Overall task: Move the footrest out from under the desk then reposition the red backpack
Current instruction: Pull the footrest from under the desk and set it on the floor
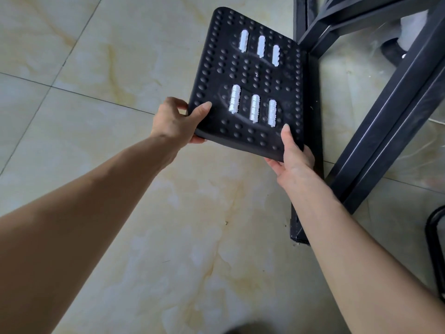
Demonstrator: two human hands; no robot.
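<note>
Both hands clamp the footrest (250,83), left hand (177,121) and right hand (295,157) gripping its near edge beside the desk frame (375,131), red backpack nowhere in view, untouched I'd judge.

A single head-worn wide-angle camera looks steeply down and forward, close above the cream marble-patterned floor tiles (101,145). The black studded plastic footrest with white rollers (250,75) sits just above frame centre, near the lens. Right of it, the black metal desk frame (375,131) runs off the frame's edge.
</note>
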